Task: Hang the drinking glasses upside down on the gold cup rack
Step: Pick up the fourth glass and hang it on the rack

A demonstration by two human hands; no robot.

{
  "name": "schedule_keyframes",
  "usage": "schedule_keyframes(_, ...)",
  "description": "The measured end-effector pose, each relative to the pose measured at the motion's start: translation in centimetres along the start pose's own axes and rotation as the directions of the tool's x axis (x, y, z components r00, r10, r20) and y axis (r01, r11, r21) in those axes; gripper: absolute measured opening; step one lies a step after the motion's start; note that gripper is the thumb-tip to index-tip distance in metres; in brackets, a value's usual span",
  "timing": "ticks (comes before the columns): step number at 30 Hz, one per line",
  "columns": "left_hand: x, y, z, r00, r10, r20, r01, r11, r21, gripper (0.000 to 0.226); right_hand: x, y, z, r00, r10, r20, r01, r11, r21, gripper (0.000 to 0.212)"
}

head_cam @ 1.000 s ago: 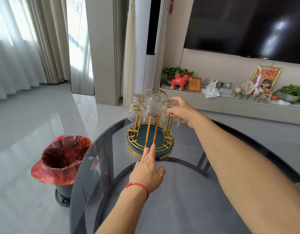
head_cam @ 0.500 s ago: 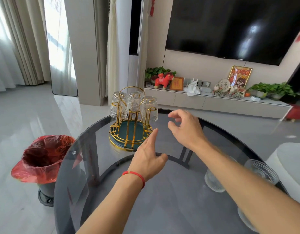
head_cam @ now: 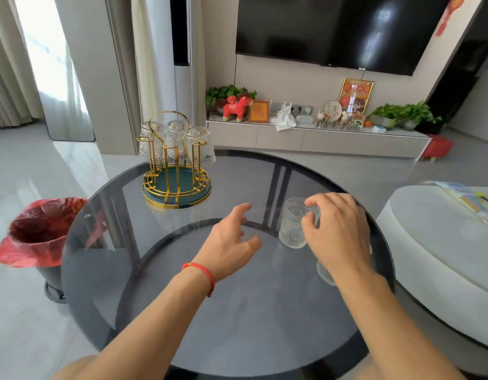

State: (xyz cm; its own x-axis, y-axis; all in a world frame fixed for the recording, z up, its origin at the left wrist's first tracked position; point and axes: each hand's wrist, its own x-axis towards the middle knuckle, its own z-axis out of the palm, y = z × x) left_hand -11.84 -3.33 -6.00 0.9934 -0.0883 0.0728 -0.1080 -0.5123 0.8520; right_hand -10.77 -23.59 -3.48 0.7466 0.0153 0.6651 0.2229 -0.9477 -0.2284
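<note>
Right hand (head_cam: 337, 234) has moved onto an upright glass (head_cam: 293, 223) (grip not visibly closed); left hand (head_cam: 231, 242) open.

bright window (head_cam: 50, 64) daylight, glary tabletop (head_cam: 237, 311), wide-angle edge warp.

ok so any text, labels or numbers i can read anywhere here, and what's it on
Nothing here can be read with confidence.
Round plaque on the TV shelf: dark handwritten-style characters, too small to read.
Small orange frame: one faint character, blurred.
Gold-framed picture: red and gold decoration, any writing too small.
Glass table: a tiny white mark near the left rim, illegible.
Booklets on the white seat: print blurred.
Gold cup rack and glasses: no labels visible.
</note>
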Motion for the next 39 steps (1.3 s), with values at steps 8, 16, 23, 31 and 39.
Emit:
schedule_keyframes(8,-0.5,0.3,0.2,0.998,-0.068,-0.01,0.068,0.998,-0.014,0.064,0.5,0.1,3.9,0.928,0.015,0.372,0.138,0.914,-0.383,0.015)
schedule_keyframes(16,0.6,0.3,-0.1,0.923,-0.384,0.029,0.353,0.813,-0.464,0.03,-0.4,-1.6,3.4,0.985,-0.147,0.095,0.141,0.988,0.061,0.01)
schedule_keyframes(23,1.0,-0.8,-2.5,0.862,-0.355,0.362,0.449,0.201,-0.871,0.035,-1.2,-5.4,2.5,0.978,-0.08,0.194,-0.04,0.835,0.549,0.009)
schedule_keyframes(31,2.5,-1.5,-4.7,0.88,-0.227,-0.417,0.114,0.953,-0.279,0.071,1.8,-7.6,4.7,0.857,-0.279,0.433,0.051,0.882,0.468,0.085)
schedule_keyframes(39,5.4,-1.0,-8.1,0.815,-0.032,-0.579,-0.061,0.988,-0.141,0.055,8.2,-13.3,8.4,0.828,-0.316,0.463,-0.029,0.801,0.598,0.098)
